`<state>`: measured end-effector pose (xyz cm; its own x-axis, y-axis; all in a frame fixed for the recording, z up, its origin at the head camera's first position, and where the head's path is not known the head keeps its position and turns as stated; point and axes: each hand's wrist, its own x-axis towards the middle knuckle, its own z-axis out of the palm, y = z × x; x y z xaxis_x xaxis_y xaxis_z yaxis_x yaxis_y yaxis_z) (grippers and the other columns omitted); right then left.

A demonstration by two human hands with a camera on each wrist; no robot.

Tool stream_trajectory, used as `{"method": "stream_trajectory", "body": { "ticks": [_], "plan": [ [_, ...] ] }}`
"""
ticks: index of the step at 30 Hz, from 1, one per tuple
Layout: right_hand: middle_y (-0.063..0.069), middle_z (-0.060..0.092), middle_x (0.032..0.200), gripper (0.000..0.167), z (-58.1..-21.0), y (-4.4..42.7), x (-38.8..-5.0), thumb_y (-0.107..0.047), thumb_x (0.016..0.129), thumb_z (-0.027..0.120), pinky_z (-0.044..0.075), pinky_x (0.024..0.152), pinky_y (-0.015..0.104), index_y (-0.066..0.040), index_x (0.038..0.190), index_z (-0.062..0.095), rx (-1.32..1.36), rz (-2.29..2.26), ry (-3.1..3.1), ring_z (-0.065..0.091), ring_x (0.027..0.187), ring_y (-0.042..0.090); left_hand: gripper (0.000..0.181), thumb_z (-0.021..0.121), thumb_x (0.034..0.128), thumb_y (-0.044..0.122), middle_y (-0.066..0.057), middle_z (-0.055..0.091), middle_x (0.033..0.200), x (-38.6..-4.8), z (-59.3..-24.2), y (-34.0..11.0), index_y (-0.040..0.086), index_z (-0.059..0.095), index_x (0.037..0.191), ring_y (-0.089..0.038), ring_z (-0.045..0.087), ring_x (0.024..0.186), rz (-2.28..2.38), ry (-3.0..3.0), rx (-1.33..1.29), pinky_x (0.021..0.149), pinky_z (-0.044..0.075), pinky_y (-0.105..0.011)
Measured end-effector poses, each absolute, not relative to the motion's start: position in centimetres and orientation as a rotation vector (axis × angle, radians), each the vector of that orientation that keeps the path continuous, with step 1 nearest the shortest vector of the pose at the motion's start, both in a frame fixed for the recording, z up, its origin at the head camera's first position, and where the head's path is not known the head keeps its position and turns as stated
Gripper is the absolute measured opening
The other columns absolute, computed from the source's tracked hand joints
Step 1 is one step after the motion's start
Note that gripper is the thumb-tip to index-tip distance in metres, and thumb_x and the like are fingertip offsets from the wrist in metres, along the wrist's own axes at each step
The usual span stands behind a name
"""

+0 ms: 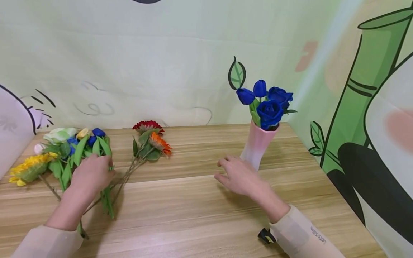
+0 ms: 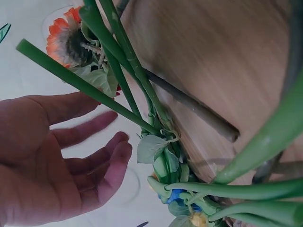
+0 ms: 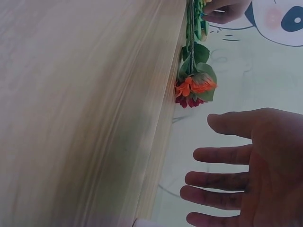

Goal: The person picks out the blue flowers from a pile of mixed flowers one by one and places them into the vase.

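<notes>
In the head view my left hand (image 1: 91, 173) is over the green stems of a flower pile at the left. The left wrist view shows this hand (image 2: 71, 156) with relaxed, slightly bent fingers beside a green stem (image 2: 71, 80), gripping nothing visible. My right hand (image 1: 242, 175), fingers spread and empty, is just in front of a pink and white vase (image 1: 258, 143); whether they touch is unclear. Blue roses (image 1: 270, 113) and blue tulips (image 1: 259, 89) stand in the vase. The right wrist view shows the same hand (image 3: 251, 175) with separated fingers.
A yellow sunflower (image 1: 30, 168) lies at the far left. Orange (image 1: 160, 143) and dark red (image 1: 148, 126) flowers lie near the table's back edge, stems toward my left hand. A small black object (image 1: 266, 236) is by the right sleeve. A printed cloth (image 1: 177, 64) hangs behind.
</notes>
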<state>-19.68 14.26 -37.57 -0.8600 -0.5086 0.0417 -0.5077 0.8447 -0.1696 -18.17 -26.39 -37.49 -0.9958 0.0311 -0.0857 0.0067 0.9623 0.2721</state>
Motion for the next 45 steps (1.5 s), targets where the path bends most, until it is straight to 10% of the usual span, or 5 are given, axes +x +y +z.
{"method": "stream_trajectory", "body": {
  "ticks": [6, 45],
  "plan": [
    [0.011, 0.066, 0.115, 0.037, -37.6, 14.2, -19.7, -0.034, 0.099, 0.070, 0.054, 0.089, 0.045, -0.003, 0.120, 0.069, -0.814, -0.263, 3.003, 0.064, 0.106, 0.030, 0.034, 0.065, 0.0979, 0.015, -0.013, 0.055, 0.069, -18.3, -37.4, -26.7, 0.009, 0.051, 0.068, -0.028, 0.055, 0.061, 0.427, 2.981, -0.028, 0.050, 0.045, -0.039],
    [0.012, 0.067, 0.116, 0.038, -37.4, 14.7, -19.5, -0.034, 0.099, 0.070, 0.055, 0.088, 0.045, -0.003, 0.122, 0.068, -0.794, -0.286, 2.985, 0.065, 0.103, 0.030, 0.011, 0.059, 0.0842, 0.002, -0.022, 0.055, 0.070, -19.3, -37.9, -28.4, -0.002, 0.056, 0.074, -0.035, 0.056, 0.063, 0.451, 2.986, -0.108, 0.051, 0.048, -0.046]
  ]
}}
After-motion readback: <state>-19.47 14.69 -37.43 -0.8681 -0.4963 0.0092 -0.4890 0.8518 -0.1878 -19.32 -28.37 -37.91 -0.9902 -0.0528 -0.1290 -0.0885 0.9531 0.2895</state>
